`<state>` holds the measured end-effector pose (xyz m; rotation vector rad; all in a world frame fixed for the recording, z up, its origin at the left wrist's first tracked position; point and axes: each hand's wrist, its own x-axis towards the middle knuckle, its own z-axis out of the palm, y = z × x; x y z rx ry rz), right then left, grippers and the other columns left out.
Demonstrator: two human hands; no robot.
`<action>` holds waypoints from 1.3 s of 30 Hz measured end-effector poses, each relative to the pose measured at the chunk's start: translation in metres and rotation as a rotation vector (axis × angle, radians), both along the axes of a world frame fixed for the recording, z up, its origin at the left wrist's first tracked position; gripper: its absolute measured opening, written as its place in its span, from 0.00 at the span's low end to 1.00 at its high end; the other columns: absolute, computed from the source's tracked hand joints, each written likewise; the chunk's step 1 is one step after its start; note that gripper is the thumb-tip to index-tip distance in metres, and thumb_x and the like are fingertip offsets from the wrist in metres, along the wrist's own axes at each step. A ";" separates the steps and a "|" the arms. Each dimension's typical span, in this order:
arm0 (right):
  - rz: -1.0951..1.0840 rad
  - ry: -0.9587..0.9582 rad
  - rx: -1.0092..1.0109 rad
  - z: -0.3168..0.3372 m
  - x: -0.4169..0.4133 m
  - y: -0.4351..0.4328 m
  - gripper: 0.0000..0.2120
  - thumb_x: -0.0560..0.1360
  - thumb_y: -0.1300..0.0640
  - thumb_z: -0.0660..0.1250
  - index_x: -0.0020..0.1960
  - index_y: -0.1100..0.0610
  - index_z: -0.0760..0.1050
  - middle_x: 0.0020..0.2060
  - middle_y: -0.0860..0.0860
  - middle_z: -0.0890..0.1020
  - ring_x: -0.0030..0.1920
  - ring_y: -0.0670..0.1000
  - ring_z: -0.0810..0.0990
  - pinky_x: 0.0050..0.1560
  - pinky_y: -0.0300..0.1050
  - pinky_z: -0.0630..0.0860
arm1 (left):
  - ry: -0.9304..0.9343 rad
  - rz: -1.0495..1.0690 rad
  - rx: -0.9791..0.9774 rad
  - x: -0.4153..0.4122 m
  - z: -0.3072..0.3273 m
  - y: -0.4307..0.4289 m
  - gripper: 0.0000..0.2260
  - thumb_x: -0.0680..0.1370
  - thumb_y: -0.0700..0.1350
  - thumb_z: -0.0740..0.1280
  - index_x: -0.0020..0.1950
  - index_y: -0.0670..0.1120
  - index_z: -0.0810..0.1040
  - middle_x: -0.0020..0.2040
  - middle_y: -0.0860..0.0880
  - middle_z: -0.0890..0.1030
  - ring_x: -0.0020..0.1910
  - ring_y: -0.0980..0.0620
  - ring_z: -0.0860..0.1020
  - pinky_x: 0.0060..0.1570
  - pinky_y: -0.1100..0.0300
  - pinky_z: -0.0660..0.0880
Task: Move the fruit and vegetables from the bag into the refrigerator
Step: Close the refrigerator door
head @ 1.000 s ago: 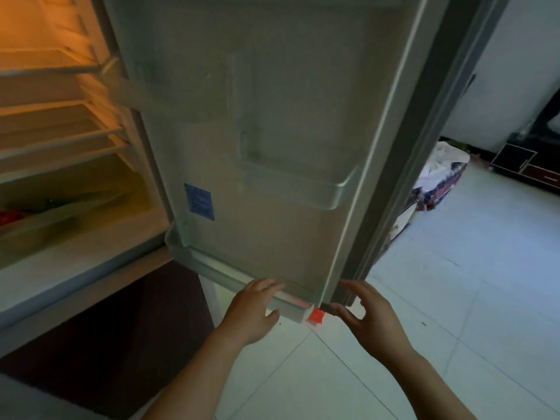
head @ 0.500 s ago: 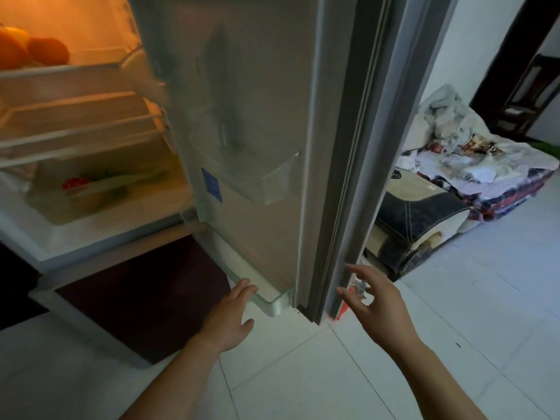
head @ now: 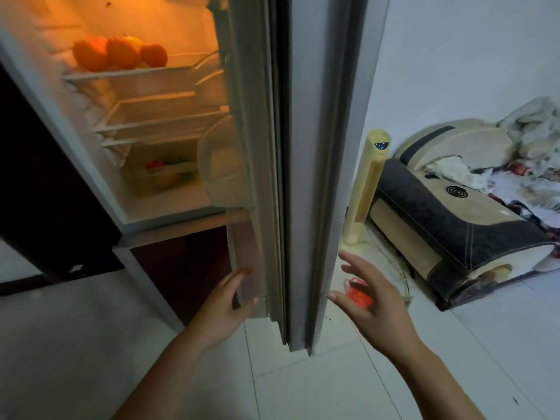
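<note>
Head view | my left hand (head: 225, 310), fingers straight, touches the refrigerator door's (head: 303, 177) inner bottom edge | my right hand (head: 372, 301), spread wide and holding nothing, is just beside its outer face | oranges (head: 121, 54) on the lit shelf, up-left of my left hand | spiral emblem (head: 457, 190) on the sofa, right of my right hand

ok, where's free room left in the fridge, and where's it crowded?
Free: the two middle shelves, between the shelf of oranges and the crisper drawer, look bare. So does the right end of the top shelf, between oranges and door. Crowded: that shelf's left half. The drawer already holds produce.
</note>
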<state>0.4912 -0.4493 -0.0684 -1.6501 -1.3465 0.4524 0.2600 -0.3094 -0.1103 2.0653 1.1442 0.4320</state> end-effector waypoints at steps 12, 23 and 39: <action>0.299 0.004 0.069 -0.002 -0.095 0.063 0.28 0.69 0.40 0.67 0.67 0.34 0.62 0.64 0.30 0.67 0.64 0.38 0.71 0.58 0.27 0.71 | -0.326 0.294 -0.068 -0.079 0.070 -0.024 0.23 0.71 0.60 0.63 0.65 0.68 0.64 0.62 0.65 0.73 0.61 0.68 0.71 0.63 0.59 0.69; 0.313 -0.227 0.177 0.012 -0.210 0.160 0.47 0.67 0.29 0.61 0.76 0.44 0.41 0.76 0.41 0.44 0.73 0.34 0.47 0.64 0.27 0.57 | -0.424 0.382 0.014 -0.176 0.104 0.018 0.24 0.71 0.61 0.65 0.65 0.71 0.61 0.64 0.65 0.72 0.60 0.70 0.70 0.62 0.63 0.68; 0.117 -0.462 0.333 0.038 -0.311 0.333 0.47 0.66 0.39 0.69 0.76 0.50 0.48 0.76 0.55 0.46 0.74 0.59 0.60 0.55 0.50 0.78 | -0.524 0.385 0.192 -0.275 0.121 0.192 0.27 0.75 0.49 0.67 0.60 0.76 0.58 0.63 0.65 0.68 0.56 0.71 0.72 0.52 0.73 0.72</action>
